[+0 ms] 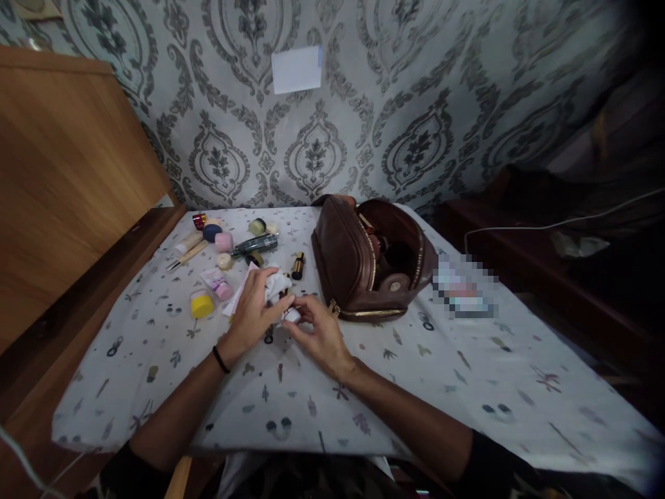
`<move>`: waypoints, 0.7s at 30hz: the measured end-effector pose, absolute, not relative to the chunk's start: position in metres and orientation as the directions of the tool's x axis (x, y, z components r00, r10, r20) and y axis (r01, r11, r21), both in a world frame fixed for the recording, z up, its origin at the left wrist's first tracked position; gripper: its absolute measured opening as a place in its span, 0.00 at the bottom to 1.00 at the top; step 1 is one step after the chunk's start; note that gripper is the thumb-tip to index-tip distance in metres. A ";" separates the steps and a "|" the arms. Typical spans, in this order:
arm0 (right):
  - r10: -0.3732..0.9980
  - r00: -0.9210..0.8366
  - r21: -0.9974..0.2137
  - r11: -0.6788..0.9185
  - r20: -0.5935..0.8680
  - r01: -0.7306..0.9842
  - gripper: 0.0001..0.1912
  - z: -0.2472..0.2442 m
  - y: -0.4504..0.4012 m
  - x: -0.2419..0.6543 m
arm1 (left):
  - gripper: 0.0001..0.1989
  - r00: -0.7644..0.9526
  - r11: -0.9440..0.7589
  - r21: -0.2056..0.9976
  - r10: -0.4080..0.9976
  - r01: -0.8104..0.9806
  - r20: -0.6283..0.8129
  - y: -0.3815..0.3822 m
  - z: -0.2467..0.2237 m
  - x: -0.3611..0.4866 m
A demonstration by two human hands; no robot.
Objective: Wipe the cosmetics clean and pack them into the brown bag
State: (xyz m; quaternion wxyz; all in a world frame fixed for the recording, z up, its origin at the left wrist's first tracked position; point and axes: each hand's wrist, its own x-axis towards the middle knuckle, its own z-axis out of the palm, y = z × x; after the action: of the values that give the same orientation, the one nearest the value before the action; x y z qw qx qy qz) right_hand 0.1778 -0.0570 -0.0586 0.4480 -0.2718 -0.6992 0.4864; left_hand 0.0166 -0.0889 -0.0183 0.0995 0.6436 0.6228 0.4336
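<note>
My left hand (252, 312) is closed on a crumpled white cloth or tissue (277, 285). Pinched in the fingers of my right hand (323, 339) is a small white object (291, 316), too small to name. Both hands meet above the table, fingertips nearly touching. A small black and gold bottle (298, 266) stands just beyond them. Left of my left hand lie a pink-capped tube (221, 285) and a jar with a yellow lid (201, 305). The brown leather bag (343, 242) sits unzipped to the right, with cosmetics showing inside.
Several more cosmetics lie at the back left, among them a pink jar (224, 242), a dark green object (257, 244) and brushes (187, 256). A blurred packet (465, 287) is right of the bag. A wooden cabinet (77, 180) borders the patterned tablecloth (415, 388).
</note>
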 end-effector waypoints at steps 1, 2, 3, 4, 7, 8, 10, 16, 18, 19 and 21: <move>0.809 -0.455 -0.919 0.390 0.372 -0.057 0.14 -0.058 -0.057 0.178 | 0.19 -0.171 -0.201 0.675 0.880 0.710 0.442 -0.088 -0.018 0.016; 0.800 -0.462 -0.913 0.405 0.383 -0.055 0.15 -0.058 -0.058 0.178 | 0.16 -0.195 -0.195 0.685 0.872 0.702 0.449 -0.087 -0.017 0.015; 0.790 -0.469 -0.905 0.422 0.395 -0.053 0.15 -0.058 -0.058 0.177 | 0.13 -0.221 -0.189 0.697 0.863 0.692 0.454 -0.086 -0.016 0.013; 0.780 -0.475 -0.898 0.437 0.407 -0.050 0.16 -0.058 -0.059 0.177 | 0.12 -0.244 -0.184 0.709 0.856 0.680 0.456 -0.085 -0.015 0.012; 0.765 -0.488 -0.890 0.452 0.421 -0.060 0.17 -0.059 -0.061 0.176 | 0.10 -0.307 -0.176 0.755 0.837 0.631 0.452 -0.083 -0.012 0.005; 0.768 -0.485 -0.894 0.442 0.418 -0.072 0.17 -0.059 -0.061 0.176 | 0.10 -0.331 -0.171 0.775 0.833 0.608 0.444 -0.083 -0.011 0.003; 0.789 -0.474 -0.913 0.397 0.392 -0.093 0.17 -0.059 -0.061 0.175 | 0.11 -0.370 -0.160 0.811 0.828 0.563 0.421 -0.082 -0.010 0.001; 0.865 -0.445 -0.972 0.191 0.234 -0.139 0.16 -0.060 -0.054 0.172 | 0.14 -0.236 -0.222 0.754 0.862 0.618 0.448 -0.081 -0.017 0.007; 0.889 -0.417 -0.977 0.128 0.190 -0.170 0.17 -0.062 -0.050 0.172 | 0.16 -0.150 -0.250 0.712 0.881 0.656 0.448 -0.082 -0.020 0.011; 0.898 -0.405 -0.977 0.098 0.169 -0.191 0.18 -0.063 -0.048 0.172 | 0.17 -0.118 -0.255 0.696 0.890 0.671 0.441 -0.083 -0.021 0.013; 0.908 -0.396 -0.973 0.048 0.138 -0.228 0.19 -0.065 -0.045 0.172 | 0.18 -0.077 -0.264 0.677 0.900 0.687 0.429 -0.084 -0.022 0.014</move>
State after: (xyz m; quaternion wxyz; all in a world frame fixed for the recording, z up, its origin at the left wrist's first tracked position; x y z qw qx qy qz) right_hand 0.1724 -0.0451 -0.0645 0.4581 -0.3033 -0.5606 0.6196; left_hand 0.0139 -0.0843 -0.0221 0.1238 0.6678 0.5940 0.4311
